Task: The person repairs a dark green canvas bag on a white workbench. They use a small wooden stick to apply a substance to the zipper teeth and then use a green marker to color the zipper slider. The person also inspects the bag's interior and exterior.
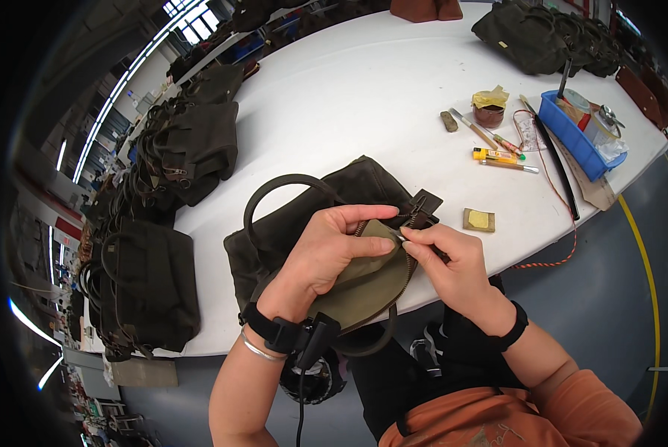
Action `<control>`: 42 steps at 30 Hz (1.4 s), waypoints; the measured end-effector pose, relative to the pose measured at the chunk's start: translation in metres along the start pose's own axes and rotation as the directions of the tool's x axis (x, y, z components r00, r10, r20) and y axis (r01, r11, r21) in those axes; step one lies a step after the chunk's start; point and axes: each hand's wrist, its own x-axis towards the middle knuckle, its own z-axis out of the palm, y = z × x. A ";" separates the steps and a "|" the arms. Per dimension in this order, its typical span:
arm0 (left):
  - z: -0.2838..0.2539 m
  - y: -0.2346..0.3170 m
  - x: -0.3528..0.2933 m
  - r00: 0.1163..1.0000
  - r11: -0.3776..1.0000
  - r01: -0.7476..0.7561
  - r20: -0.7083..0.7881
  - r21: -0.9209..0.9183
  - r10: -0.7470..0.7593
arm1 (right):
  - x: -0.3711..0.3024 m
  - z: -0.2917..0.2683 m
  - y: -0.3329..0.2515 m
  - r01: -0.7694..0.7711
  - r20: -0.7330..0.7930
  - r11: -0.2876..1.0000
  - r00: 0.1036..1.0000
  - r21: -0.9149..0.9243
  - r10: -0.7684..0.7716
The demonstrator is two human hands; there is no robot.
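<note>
A dark green handbag point(364, 182) lies tilted at the table's near edge, its zipped mouth spread toward me. The olive lining point(364, 279) shows inside, bordered by a metal zipper point(402, 287). My left hand point(334, 246) grips the bag's mouth, thumb on the lining and index finger along the zipper's far end. Close beside it, my right hand point(449, 261) is closed in a pinch at the lining's edge. Something small and pale shows at its fingertips, too small to name. A dark zipper-end tab point(426, 205) sticks out just beyond the fingers.
Several dark handbags point(151, 283) line the table's left side; more bags point(524, 37) stand far right. Right of my work are a yellow-topped block point(479, 220), a yellow cutter point(495, 156), a brown jar point(489, 112), a blue bin point(580, 138) and a red cord point(554, 261).
</note>
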 end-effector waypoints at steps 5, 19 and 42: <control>-0.001 0.000 0.000 1.000 1.000 -0.002 -0.009 0.013 0.002 | 0.000 -0.004 -0.006 -0.237 0.017 0.952 0.971 0.192 0.238; 0.001 -0.007 0.005 0.995 0.996 -0.051 -0.077 0.075 0.057 | 0.023 -0.082 0.022 -0.303 -0.286 0.905 0.933 -0.298 0.218; 0.013 0.001 -0.003 0.987 0.998 -0.041 -0.155 0.053 0.048 | 0.029 -0.100 0.035 0.003 0.128 0.802 0.987 -0.598 0.092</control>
